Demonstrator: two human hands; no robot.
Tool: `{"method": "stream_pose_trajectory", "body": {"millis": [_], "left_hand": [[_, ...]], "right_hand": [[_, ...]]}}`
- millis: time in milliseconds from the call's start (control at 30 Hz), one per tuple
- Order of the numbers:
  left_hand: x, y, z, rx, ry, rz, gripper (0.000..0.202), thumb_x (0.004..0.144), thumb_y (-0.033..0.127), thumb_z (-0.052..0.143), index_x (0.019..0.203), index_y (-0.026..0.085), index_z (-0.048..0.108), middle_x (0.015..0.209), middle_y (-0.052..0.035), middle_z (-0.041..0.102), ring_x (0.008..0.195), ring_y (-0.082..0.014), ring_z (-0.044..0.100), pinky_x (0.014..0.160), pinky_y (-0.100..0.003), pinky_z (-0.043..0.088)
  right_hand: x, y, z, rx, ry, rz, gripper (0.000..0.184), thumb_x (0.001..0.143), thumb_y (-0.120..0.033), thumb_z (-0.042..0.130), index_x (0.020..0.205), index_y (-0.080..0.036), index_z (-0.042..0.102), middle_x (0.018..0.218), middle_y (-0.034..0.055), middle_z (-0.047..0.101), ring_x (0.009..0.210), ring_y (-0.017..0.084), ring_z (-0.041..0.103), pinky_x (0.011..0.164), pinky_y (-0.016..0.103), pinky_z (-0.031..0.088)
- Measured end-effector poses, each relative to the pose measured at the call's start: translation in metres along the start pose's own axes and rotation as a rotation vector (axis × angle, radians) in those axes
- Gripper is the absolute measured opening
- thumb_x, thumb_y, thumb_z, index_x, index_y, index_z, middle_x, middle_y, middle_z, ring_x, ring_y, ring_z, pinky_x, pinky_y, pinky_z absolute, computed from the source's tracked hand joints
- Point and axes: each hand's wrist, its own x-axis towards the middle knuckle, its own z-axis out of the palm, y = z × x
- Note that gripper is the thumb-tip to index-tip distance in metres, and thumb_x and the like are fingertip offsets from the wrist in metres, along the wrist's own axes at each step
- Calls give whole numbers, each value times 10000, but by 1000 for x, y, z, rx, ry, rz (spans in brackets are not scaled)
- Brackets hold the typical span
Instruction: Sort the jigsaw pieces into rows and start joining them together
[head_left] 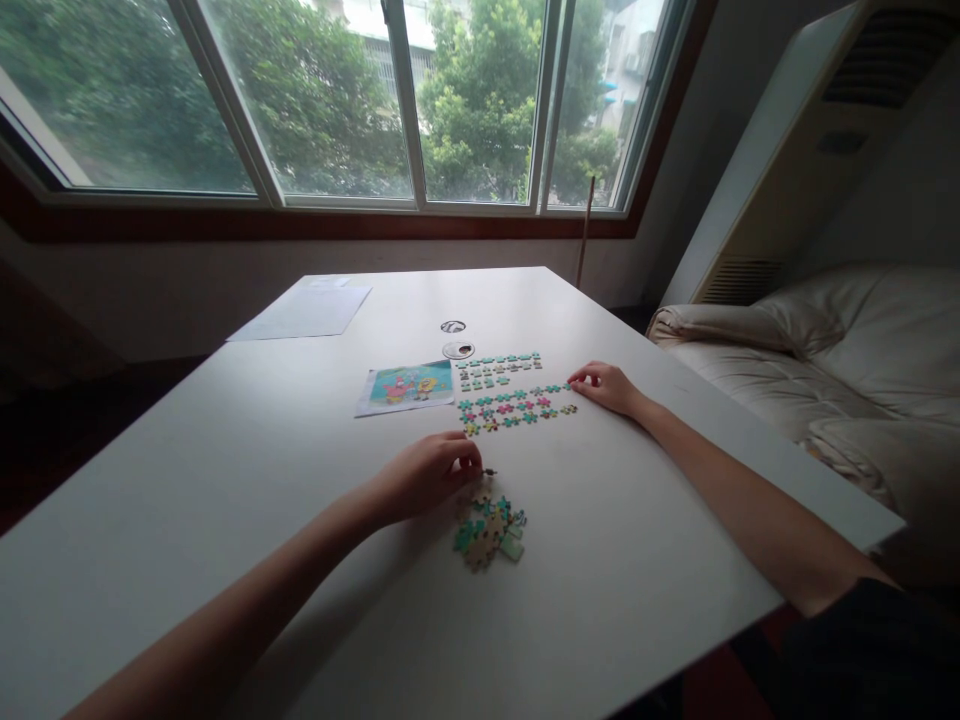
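Observation:
My left hand point(439, 468) is closed, with its fingertips pinched at a small dark puzzle piece point(490, 472) just above the table. Right below it lies a loose pile of jigsaw pieces point(487, 535), some green side up and some plain tan. At the right end of a row of teal pieces point(516, 394), my right hand point(606, 388) has thumb and finger together on a puzzle piece point(570, 385). More pieces lie in rows in front of it, some pink and yellow point(517, 408). A printed picture card point(409, 387) lies left of the rows.
Two small round items point(458, 350) sit beyond the rows on the white table point(247, 490). A pale sheet point(304, 310) lies at the far left corner. To the right stands a cream sofa point(847, 350); a window point(337, 110) is behind the table.

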Motion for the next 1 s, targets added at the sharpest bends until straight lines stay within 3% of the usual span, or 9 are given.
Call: {"method": "stream_pose_trajectory", "body": {"millis": [133, 267, 400, 533, 633, 1000], "left_hand": [[0, -2, 2, -27, 22, 17, 152, 800, 173, 463, 770, 161, 612, 746, -19, 561, 602, -99, 484, 561, -195, 381], [1, -3, 2, -99, 39, -27, 137, 790, 191, 483, 763, 150, 611, 708, -10, 562, 584, -95, 473, 551, -195, 378], [3, -5, 1, -221, 69, -132, 200, 807, 300, 485, 783, 142, 606, 697, -5, 576, 592, -101, 473, 547, -204, 383], [3, -5, -1, -369, 76, -204, 287, 806, 391, 488, 787, 130, 606, 662, 3, 554, 595, -104, 463, 541, -214, 380], [4, -4, -2, -428, 75, -216, 290, 801, 391, 502, 780, 120, 602, 636, 11, 526, 595, -105, 465, 545, -219, 383], [4, 5, -4, -387, 45, -190, 278, 800, 372, 506, 782, 123, 627, 642, 8, 543, 591, -96, 429, 536, -210, 351]], "right_hand": [[0, 3, 0, -5, 7, -11, 214, 752, -300, 554, 872, -170, 674, 752, 36, 597, 566, 96, 487, 605, 243, 423], [2, -9, -1, 16, 102, -48, 196, 763, -262, 551, 890, -156, 657, 731, 33, 604, 569, 97, 492, 605, 246, 428], [-2, -55, 3, 97, 155, -215, 156, 796, -239, 525, 838, -155, 650, 744, 37, 611, 580, 90, 508, 587, 229, 435], [-15, -114, 11, 194, 44, -427, 141, 808, -237, 523, 857, -175, 640, 813, 43, 624, 672, 95, 557, 631, 222, 460], [-25, -141, 15, 192, 10, -500, 126, 806, -248, 536, 862, -191, 634, 809, 37, 629, 727, 108, 567, 670, 239, 465], [-29, -149, 17, 204, 18, -545, 110, 810, -240, 531, 827, -187, 625, 760, 28, 625, 699, 104, 568, 666, 240, 474]]}}
